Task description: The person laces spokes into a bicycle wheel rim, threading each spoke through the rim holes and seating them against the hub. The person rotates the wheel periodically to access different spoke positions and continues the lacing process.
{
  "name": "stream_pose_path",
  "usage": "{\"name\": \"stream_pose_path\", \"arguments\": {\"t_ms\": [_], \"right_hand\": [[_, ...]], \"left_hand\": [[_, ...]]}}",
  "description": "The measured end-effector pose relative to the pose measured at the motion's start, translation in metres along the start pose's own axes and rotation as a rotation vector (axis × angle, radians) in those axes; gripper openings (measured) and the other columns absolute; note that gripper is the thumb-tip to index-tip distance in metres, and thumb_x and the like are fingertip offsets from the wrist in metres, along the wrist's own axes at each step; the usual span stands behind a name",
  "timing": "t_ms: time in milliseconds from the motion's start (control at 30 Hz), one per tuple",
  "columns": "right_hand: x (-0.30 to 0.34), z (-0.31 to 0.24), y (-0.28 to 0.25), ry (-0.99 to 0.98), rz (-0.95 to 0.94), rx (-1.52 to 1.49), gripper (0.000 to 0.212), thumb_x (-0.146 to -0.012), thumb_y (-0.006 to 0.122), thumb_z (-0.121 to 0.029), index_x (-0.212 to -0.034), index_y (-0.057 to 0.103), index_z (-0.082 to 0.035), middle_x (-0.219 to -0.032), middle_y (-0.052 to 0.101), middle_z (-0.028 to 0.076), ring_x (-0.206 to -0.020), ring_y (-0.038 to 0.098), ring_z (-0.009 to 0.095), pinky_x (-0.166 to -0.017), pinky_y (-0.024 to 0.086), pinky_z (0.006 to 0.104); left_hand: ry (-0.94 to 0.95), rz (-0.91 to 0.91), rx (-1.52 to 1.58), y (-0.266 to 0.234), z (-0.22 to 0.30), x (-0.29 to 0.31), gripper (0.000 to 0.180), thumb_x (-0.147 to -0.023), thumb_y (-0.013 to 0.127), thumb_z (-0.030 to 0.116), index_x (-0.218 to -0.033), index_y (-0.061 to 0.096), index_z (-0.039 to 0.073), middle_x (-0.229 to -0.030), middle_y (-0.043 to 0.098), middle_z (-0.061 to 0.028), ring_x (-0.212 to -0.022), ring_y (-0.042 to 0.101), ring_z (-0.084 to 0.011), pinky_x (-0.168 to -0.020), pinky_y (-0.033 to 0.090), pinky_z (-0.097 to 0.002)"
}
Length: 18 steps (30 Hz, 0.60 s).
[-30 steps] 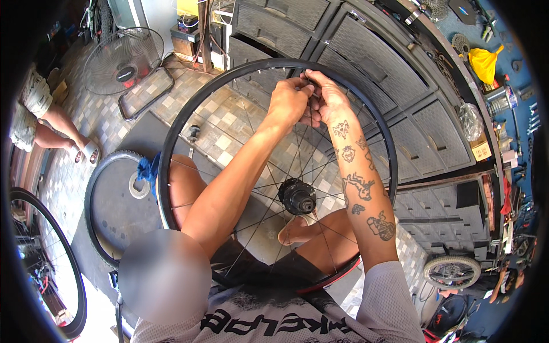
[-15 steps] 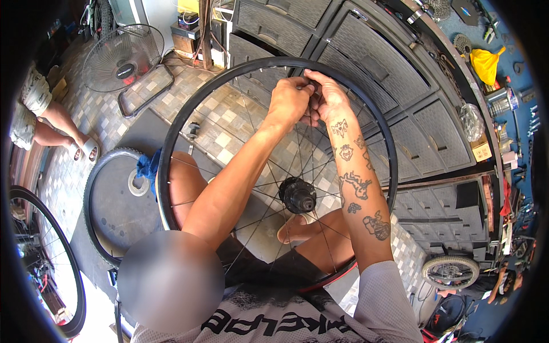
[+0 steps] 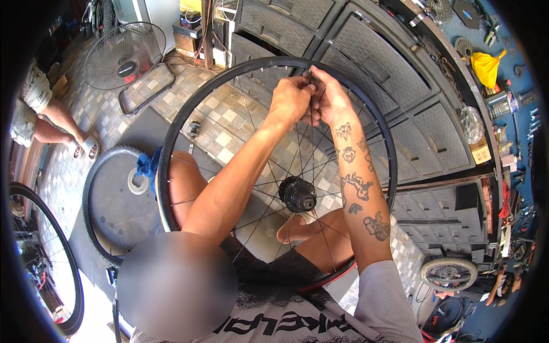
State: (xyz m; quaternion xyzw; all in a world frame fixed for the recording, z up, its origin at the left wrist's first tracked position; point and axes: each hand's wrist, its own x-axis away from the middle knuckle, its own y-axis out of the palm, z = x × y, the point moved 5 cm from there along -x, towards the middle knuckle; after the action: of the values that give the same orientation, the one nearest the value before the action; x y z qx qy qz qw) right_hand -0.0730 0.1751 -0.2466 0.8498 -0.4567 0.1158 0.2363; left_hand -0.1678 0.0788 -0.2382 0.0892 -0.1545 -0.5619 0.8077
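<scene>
A bicycle wheel (image 3: 166, 143) with a black rim and thin dark spokes stands tilted across my lap. Its black hub (image 3: 298, 195) sits low in the middle. Both hands meet inside the upper part of the rim, among the spokes. My left hand (image 3: 290, 100) is closed in a pinch, knuckles up. Against its fingertips rests my right hand (image 3: 331, 102), palm turned inward, with darkened, curled fingers and one digit stretched up toward the rim. Whatever lies between the fingertips is hidden or too small to make out.
Grey drawer cabinets (image 3: 394, 74) stand just beyond the wheel. On the left are a floor fan (image 3: 124, 57), a tyre (image 3: 91, 211), a blue cloth (image 3: 147, 164) and another wheel (image 3: 71, 263). A person's legs (image 3: 54, 123) show at far left. A small metal part (image 3: 194, 128) is on the floor.
The right hand and forearm have turned and shifted slightly to the right, its raised digit pointing up more. The left hand stays almost in place, and the wheel has hardly moved.
</scene>
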Motion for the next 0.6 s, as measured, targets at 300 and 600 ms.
{"name": "stream_pose_path", "arguments": {"t_ms": [300, 600], "right_hand": [[-0.004, -0.002, -0.001, -0.049, 0.143, 0.162, 0.024, -0.106, 0.068, -0.029, -0.108, 0.071, -0.005, -0.092, 0.075, 0.008, -0.056, 0.061, 0.018, -0.046, 0.048, 0.0325], [-0.018, 0.005, -0.002, -0.123, 0.077, -0.156, 0.027, -0.1, 0.076, -0.033, -0.109, 0.074, -0.007, -0.088, 0.074, 0.007, -0.05, 0.054, 0.014, -0.041, 0.039, 0.0311]], "left_hand": [[0.007, -0.001, -0.042, 0.0, 0.0, -0.001, 0.029, -0.108, 0.057, 0.011, -0.127, 0.063, -0.011, -0.077, 0.068, -0.0128, -0.052, 0.069, -0.0249, -0.046, 0.061, -0.0374], [-0.02, -0.002, -0.027, 0.0, -0.001, -0.005, 0.032, -0.109, 0.057, 0.012, -0.132, 0.062, -0.008, -0.076, 0.068, -0.0131, -0.053, 0.07, -0.0256, -0.047, 0.062, -0.0398]]}}
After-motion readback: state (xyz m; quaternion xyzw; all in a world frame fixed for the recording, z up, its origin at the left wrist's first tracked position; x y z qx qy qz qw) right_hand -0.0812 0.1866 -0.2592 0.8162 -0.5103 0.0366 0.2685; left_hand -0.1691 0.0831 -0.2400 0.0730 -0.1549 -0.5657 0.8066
